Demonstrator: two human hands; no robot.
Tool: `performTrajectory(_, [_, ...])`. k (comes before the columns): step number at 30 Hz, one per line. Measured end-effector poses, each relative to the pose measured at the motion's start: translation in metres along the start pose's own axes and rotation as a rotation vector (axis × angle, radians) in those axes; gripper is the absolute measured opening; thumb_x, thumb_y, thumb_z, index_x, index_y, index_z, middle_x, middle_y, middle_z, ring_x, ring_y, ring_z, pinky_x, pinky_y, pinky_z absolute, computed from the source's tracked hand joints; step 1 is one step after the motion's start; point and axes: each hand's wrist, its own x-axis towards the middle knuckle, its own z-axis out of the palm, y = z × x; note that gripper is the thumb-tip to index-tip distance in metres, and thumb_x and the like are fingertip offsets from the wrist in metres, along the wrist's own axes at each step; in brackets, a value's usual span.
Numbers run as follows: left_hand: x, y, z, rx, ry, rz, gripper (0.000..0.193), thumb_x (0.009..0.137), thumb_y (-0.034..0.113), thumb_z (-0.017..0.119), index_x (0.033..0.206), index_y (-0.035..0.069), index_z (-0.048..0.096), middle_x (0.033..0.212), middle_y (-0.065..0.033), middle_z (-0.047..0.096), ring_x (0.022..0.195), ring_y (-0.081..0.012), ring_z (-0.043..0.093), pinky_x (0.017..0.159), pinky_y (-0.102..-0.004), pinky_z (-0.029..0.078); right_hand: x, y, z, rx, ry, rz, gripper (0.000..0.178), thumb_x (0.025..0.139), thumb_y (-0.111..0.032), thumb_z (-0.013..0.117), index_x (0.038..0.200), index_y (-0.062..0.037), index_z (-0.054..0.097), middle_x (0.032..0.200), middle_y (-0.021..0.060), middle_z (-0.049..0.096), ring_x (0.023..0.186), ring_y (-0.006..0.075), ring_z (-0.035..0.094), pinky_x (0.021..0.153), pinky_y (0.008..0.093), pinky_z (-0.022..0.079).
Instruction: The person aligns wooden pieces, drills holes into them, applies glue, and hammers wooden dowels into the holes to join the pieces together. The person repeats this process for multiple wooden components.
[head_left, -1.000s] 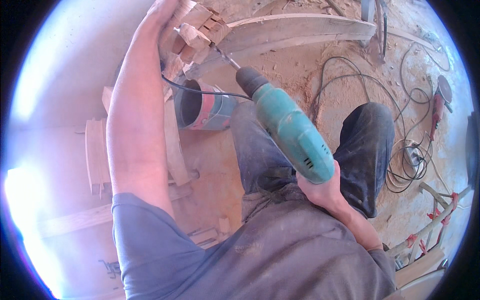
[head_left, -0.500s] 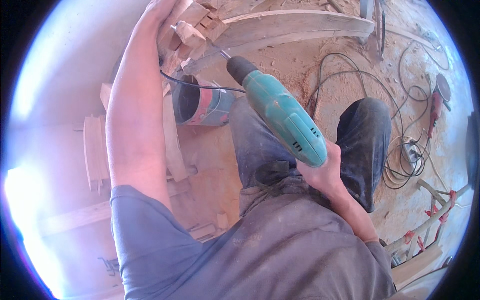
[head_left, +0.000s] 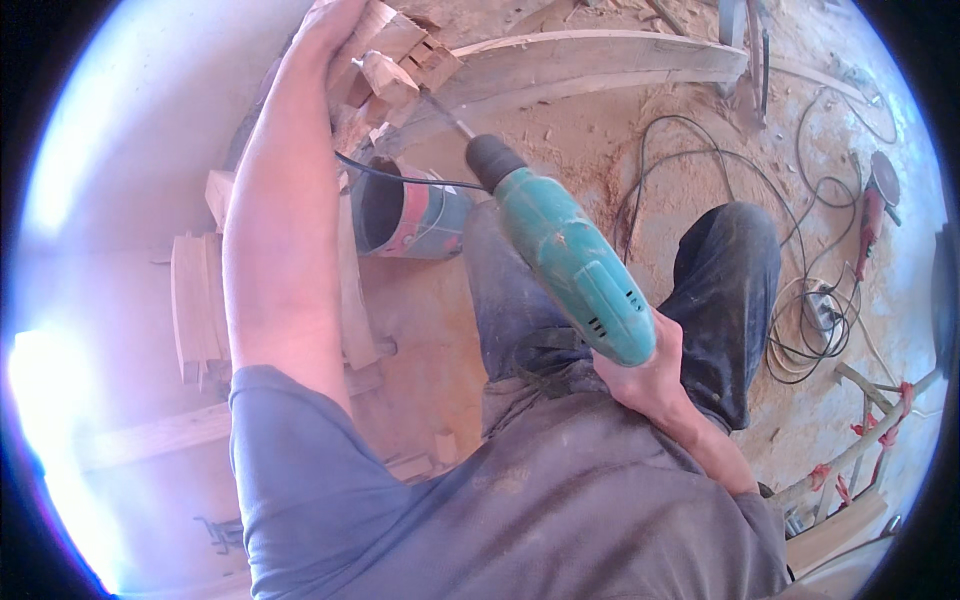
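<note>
My right hand (head_left: 645,372) is wrapped round the handle of a teal power drill (head_left: 570,260), held over my lap and pointing up and left. From its black chuck, a slender drill bit (head_left: 448,112) reaches to the notched wooden workpiece (head_left: 388,76), its tip at or very near the wood. Whether the tip is inside the wood cannot be made out. My left arm stretches forward to the top edge, where my left hand (head_left: 328,25) rests at the wood; its fingers are cut off or hidden.
A dark bucket (head_left: 425,215) with a pinkish band lies tipped near my left knee. A long curved board (head_left: 600,58) spans the far side. Wood shavings cover the floor. To the right are a red angle grinder (head_left: 872,215), tangled cables (head_left: 800,345) and a power strip (head_left: 825,308).
The drill has shifted slightly toward me and to the right, still aimed at the wood. The whole view has moved a little; my left arm keeps its pose.
</note>
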Motion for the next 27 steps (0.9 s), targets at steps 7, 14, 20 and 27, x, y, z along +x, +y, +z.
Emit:
performTrajectory(7, [0.007, -0.004, -0.015, 0.055, -0.017, -0.058, 0.054, 0.099, 0.051, 0.047, 0.115, 0.005, 0.070, 0.107, -0.0145, 0.072, 0.093, -0.0248, 0.069, 0.086, -0.0404, 0.053, -0.011, 0.010, 0.007, 0.053, 0.003, 0.010, 0.032, 0.068, -0.001, 0.077, 0.099, 0.0007, 0.068, 0.088, 0.0157, 0.067, 0.078, 0.0312, 0.069, 0.072, 0.0360, 0.053])
performTrajectory(14, [0.022, -0.007, -0.017, 0.135, -0.008, -0.058, 0.066, 0.096, 0.056, 0.050, 0.132, 0.003, 0.065, 0.127, -0.0203, 0.067, 0.109, -0.0272, 0.067, 0.095, -0.0411, 0.050, -0.016, 0.019, 0.013, 0.083, 0.026, 0.019, 0.035, 0.068, 0.000, 0.078, 0.101, 0.0008, 0.068, 0.089, 0.0159, 0.067, 0.079, 0.0307, 0.069, 0.073, 0.0355, 0.054])
performTrajectory(20, [0.048, -0.012, -0.024, 0.202, -0.060, 0.010, 0.066, 0.094, 0.059, 0.054, 0.130, 0.005, 0.067, 0.130, -0.0184, 0.067, 0.111, -0.0263, 0.064, 0.099, -0.0394, 0.047, -0.009, 0.017, 0.014, 0.028, 0.053, -0.141, 0.030, 0.073, 0.006, 0.072, 0.102, 0.0032, 0.067, 0.088, 0.0081, 0.067, 0.077, 0.0144, 0.064, 0.071, 0.0289, 0.051])
performTrajectory(27, [0.048, -0.011, -0.028, 0.146, -0.098, -0.001, 0.061, 0.097, 0.056, 0.049, 0.131, 0.008, 0.065, 0.128, -0.0161, 0.066, 0.112, -0.0252, 0.062, 0.100, -0.0390, 0.046, -0.003, 0.012, 0.018, 0.020, 0.092, -0.179, 0.032, 0.070, 0.000, 0.079, 0.100, 0.0010, 0.068, 0.089, 0.0159, 0.067, 0.076, 0.0310, 0.069, 0.068, 0.0362, 0.054])
